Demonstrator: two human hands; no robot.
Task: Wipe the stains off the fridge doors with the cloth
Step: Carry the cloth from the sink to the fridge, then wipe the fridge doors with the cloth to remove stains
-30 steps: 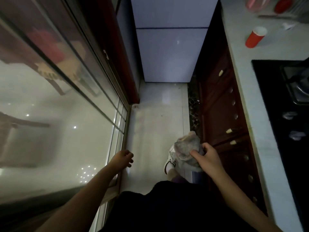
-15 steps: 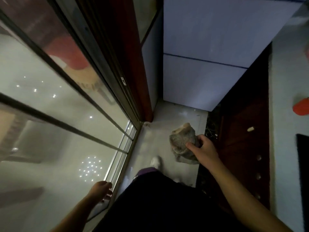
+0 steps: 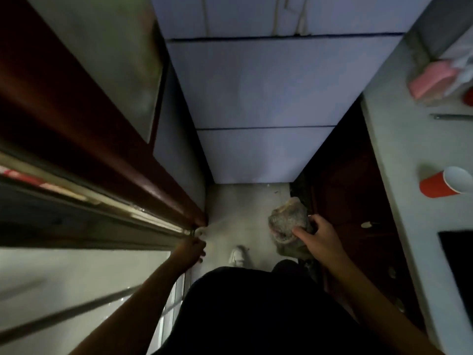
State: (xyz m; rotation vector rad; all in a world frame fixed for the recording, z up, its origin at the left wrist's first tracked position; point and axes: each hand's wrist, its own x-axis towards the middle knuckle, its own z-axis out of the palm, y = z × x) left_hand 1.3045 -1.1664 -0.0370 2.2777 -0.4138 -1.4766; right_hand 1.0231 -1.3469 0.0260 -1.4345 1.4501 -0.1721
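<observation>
The fridge doors (image 3: 266, 83) were smooth, pale, flat panels stacked one above another, split by thin dark seams, filling the end of a narrow kitchen aisle. The cloth (image 3: 288, 221) was a crumpled grey wad with a rough, nubbly weave, held low over the pale floor (image 3: 230, 208), well short of the doors. The right hand (image 3: 318, 238) reached forward from a bare arm, thumb and fingers clamped on the cloth. The left hand (image 3: 190, 249) hung loosely curled beside the sliding door's metal track (image 3: 143, 213). A red paper cup (image 3: 444, 183) lay on the light countertop (image 3: 414, 139).
</observation>
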